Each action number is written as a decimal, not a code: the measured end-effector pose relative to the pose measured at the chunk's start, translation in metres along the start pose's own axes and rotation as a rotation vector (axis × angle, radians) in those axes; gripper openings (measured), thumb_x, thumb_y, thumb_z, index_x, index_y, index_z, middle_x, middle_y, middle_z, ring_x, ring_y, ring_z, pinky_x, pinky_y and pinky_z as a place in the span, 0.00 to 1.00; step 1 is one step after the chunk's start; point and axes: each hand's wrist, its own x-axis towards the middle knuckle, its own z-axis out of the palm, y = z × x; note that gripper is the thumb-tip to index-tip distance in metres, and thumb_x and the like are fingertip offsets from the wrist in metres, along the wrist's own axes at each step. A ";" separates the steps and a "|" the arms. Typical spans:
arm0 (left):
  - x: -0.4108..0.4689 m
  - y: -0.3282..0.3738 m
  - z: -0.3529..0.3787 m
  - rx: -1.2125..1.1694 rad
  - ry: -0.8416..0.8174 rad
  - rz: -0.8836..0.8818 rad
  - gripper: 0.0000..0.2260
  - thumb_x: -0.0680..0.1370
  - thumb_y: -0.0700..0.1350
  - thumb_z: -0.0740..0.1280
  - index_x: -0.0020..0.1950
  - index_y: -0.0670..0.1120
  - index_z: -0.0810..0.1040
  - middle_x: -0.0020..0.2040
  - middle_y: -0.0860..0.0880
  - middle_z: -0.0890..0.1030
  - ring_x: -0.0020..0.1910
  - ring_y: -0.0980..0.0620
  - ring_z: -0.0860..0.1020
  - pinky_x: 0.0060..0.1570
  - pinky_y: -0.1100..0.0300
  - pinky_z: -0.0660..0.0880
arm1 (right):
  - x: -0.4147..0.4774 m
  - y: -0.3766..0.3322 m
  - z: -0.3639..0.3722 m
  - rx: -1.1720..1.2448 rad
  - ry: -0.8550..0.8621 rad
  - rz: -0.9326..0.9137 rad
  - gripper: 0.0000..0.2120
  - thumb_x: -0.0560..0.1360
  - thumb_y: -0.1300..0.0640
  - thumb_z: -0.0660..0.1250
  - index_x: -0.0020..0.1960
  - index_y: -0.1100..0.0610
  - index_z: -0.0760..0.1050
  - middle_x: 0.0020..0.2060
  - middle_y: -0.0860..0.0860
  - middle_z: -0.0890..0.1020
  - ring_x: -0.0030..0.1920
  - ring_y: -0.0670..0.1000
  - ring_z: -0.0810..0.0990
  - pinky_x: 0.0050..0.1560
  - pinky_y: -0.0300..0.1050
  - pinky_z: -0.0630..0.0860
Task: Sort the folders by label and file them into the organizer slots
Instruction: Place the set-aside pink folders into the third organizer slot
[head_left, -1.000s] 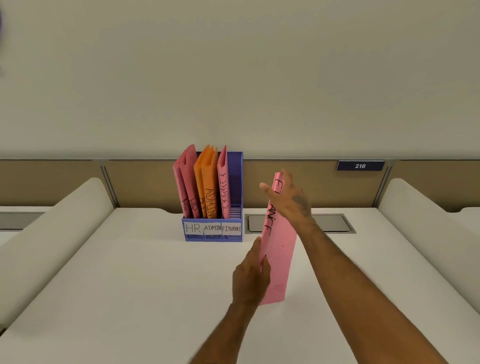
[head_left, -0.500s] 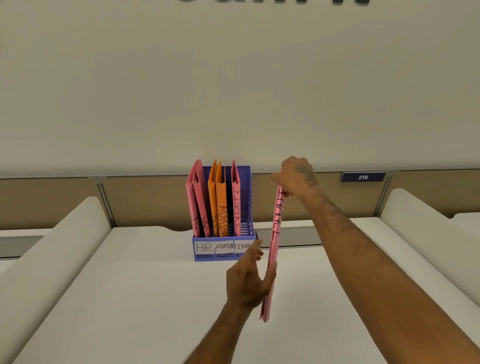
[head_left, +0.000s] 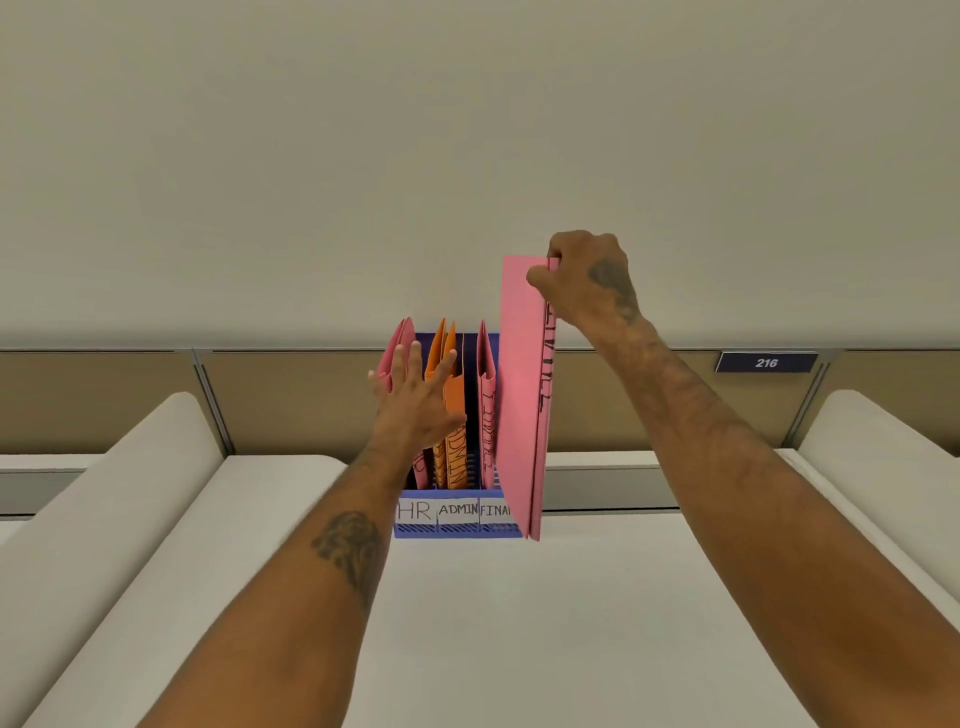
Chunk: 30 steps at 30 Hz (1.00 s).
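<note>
A blue organizer (head_left: 457, 529) stands at the back of the white desk, with front labels HR, ADMIN and FINANCE. Pink folders (head_left: 399, 343) fill its HR slot, orange folders (head_left: 453, 395) the ADMIN slot, and one pink folder (head_left: 487, 395) stands in the FINANCE slot. My right hand (head_left: 587, 280) pinches the top edge of a pink FINANCE folder (head_left: 522, 395), held upright in the air at the organizer's right front corner. My left hand (head_left: 415, 400) is spread, its straight fingers against the HR and ADMIN folders.
The white desk (head_left: 493, 623) has raised padded dividers on the left (head_left: 104, 499) and right (head_left: 883, 457). A tan partition (head_left: 291, 400) runs behind, bearing a dark plate reading 216 (head_left: 766, 362). A grey cable hatch (head_left: 608, 486) lies right of the organizer.
My right hand has lifted the pink folder up off the desk and over toward the organizer. My left hand let go of the folder's lower edge and moved onto the filed folders.
</note>
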 end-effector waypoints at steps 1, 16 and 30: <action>0.005 -0.004 0.002 0.009 -0.023 -0.005 0.45 0.73 0.64 0.68 0.79 0.62 0.39 0.80 0.43 0.36 0.78 0.40 0.34 0.70 0.30 0.39 | 0.004 0.000 0.005 0.008 0.010 -0.004 0.10 0.73 0.54 0.67 0.38 0.60 0.74 0.34 0.54 0.77 0.36 0.53 0.75 0.35 0.40 0.67; 0.027 -0.024 0.045 0.033 0.017 0.016 0.45 0.73 0.59 0.71 0.79 0.62 0.43 0.81 0.41 0.43 0.79 0.38 0.37 0.72 0.33 0.38 | -0.008 0.038 0.118 0.043 0.050 -0.058 0.12 0.78 0.57 0.61 0.47 0.65 0.77 0.40 0.61 0.84 0.34 0.59 0.81 0.36 0.41 0.73; 0.027 -0.030 0.053 0.056 0.054 -0.012 0.45 0.72 0.59 0.71 0.78 0.63 0.43 0.81 0.42 0.48 0.79 0.38 0.40 0.72 0.34 0.38 | -0.032 0.021 0.125 0.048 -0.053 -0.160 0.17 0.81 0.53 0.59 0.47 0.65 0.79 0.46 0.59 0.85 0.42 0.58 0.84 0.48 0.48 0.81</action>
